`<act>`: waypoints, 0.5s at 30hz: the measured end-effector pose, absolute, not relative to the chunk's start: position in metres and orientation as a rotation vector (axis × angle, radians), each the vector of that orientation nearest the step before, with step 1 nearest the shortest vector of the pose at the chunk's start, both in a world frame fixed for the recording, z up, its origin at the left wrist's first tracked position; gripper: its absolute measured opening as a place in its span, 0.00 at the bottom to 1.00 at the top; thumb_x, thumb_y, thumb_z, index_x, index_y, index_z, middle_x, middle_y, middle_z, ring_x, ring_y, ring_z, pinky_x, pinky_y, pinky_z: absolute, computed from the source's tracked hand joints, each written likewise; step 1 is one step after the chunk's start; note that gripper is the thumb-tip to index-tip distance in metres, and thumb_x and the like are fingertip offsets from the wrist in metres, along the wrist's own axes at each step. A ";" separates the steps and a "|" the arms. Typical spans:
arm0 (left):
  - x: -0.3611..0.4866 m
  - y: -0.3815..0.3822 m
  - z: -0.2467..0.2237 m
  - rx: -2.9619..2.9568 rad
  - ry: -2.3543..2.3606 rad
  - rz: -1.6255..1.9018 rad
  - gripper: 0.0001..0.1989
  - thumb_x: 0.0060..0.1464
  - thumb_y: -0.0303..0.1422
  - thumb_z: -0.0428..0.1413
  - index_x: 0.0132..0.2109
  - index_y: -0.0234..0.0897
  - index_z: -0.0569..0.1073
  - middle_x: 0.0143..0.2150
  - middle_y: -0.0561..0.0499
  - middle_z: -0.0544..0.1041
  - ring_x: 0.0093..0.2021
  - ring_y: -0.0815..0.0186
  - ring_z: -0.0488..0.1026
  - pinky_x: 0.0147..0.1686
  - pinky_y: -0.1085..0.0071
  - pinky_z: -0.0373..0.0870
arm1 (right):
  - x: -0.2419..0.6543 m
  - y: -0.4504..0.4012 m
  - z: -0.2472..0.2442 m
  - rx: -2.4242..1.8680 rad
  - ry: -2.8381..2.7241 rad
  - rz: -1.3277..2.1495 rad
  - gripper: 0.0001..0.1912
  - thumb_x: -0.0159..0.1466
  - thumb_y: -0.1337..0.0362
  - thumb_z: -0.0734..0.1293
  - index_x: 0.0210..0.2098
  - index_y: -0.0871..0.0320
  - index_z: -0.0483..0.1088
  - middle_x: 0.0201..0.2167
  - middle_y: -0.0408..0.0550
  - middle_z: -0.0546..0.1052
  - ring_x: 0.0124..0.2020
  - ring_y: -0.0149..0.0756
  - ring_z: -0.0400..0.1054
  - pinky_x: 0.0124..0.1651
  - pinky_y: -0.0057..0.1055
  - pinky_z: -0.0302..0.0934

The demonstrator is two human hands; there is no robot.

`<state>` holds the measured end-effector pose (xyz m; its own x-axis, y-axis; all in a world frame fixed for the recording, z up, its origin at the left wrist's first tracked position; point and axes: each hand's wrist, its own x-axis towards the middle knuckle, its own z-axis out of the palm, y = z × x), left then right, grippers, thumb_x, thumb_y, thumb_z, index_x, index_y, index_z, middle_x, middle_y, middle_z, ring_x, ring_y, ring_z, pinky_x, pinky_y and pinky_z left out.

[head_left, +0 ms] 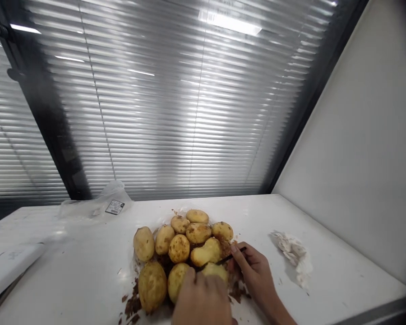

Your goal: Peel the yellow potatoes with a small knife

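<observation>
Potato pile [182, 243] mid-bench [88, 257], toward front edge. Peelings [132, 304] on bench, front-left of pile. Crumpled tissue [292, 257] right of pile, well apart. Plastic bag [98, 203] at back edge, behind-left. Board [10, 266] at left edge. Left hand [203, 300] over pile's front; right hand [257, 275] at pile's right, peeler [232, 258] in it, reaching over pile.

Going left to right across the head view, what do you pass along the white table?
White board → clear plastic bag → pile of part-peeled potatoes → right hand holding a small dark tool → crumpled white tissue
</observation>
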<state>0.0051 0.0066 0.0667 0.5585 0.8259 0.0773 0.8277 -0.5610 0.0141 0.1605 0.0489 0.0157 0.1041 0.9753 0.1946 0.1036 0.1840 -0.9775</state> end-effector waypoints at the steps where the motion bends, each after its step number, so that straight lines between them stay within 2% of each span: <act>1: 0.001 0.010 0.076 -2.749 -1.668 0.015 0.22 0.50 0.46 0.62 0.43 0.30 0.77 0.35 0.38 0.79 0.36 0.51 0.77 0.39 0.57 0.70 | 0.161 0.048 0.015 -1.178 -1.290 0.918 0.22 0.62 0.45 0.66 0.25 0.58 0.67 0.15 0.40 0.68 0.16 0.28 0.57 0.19 0.25 0.52; 3: -0.006 0.014 0.090 -2.679 -1.925 0.130 0.23 0.52 0.44 0.59 0.48 0.30 0.74 0.38 0.36 0.79 0.38 0.48 0.77 0.38 0.56 0.70 | 0.160 0.046 0.015 -1.164 -1.306 0.911 0.21 0.63 0.46 0.65 0.25 0.57 0.66 0.16 0.40 0.69 0.16 0.28 0.58 0.19 0.25 0.53; 5: -0.012 0.016 0.096 -2.608 -2.017 0.117 0.22 0.54 0.44 0.56 0.49 0.31 0.74 0.38 0.38 0.80 0.38 0.47 0.77 0.36 0.57 0.70 | 0.157 0.044 0.014 -1.160 -1.312 0.952 0.21 0.64 0.46 0.64 0.26 0.57 0.66 0.17 0.41 0.71 0.15 0.28 0.59 0.18 0.24 0.53; 10: -0.019 0.021 0.089 -2.583 -1.961 0.003 0.20 0.53 0.50 0.55 0.39 0.37 0.76 0.34 0.43 0.80 0.36 0.48 0.78 0.35 0.57 0.70 | 0.147 0.042 0.013 -1.194 -1.371 0.941 0.21 0.64 0.47 0.63 0.25 0.57 0.65 0.17 0.42 0.73 0.14 0.28 0.61 0.18 0.24 0.53; 15: -0.021 0.023 0.085 -2.620 -1.958 -0.019 0.19 0.49 0.50 0.58 0.37 0.39 0.77 0.33 0.44 0.80 0.36 0.46 0.77 0.35 0.55 0.70 | 0.147 0.043 0.016 -1.250 -1.483 0.796 0.18 0.64 0.51 0.64 0.26 0.58 0.68 0.17 0.43 0.73 0.18 0.30 0.63 0.22 0.25 0.55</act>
<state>-0.0213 0.0232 0.0847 0.2862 0.9557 -0.0684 0.9542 -0.2778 0.1106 0.1473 0.0426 0.0155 0.0321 0.9618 0.2720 0.3052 0.2498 -0.9190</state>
